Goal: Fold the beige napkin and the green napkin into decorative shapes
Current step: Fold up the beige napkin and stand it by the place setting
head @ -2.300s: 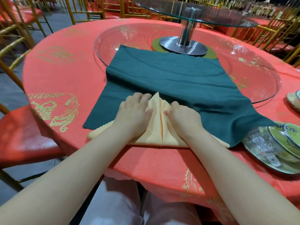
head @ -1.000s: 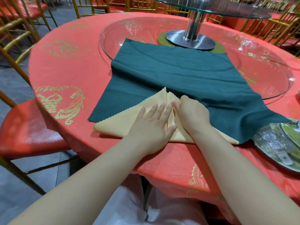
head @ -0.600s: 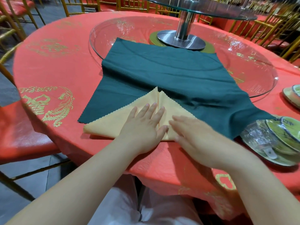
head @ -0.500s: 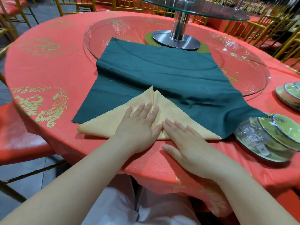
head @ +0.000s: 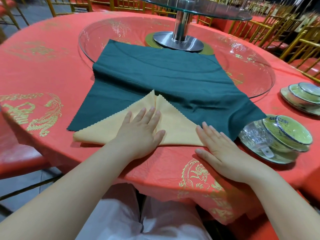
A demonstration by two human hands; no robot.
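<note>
red table (head: 43, 70), left hand (head: 140, 134) and right hand (head: 223, 153) flat on beige napkin (head: 178, 130), fingers (head: 149, 113) straight

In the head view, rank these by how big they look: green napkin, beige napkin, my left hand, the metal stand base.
1. green napkin
2. beige napkin, partly covered
3. left hand, though nearness to the camera enlarges it
4. metal stand base, farthest away
</note>
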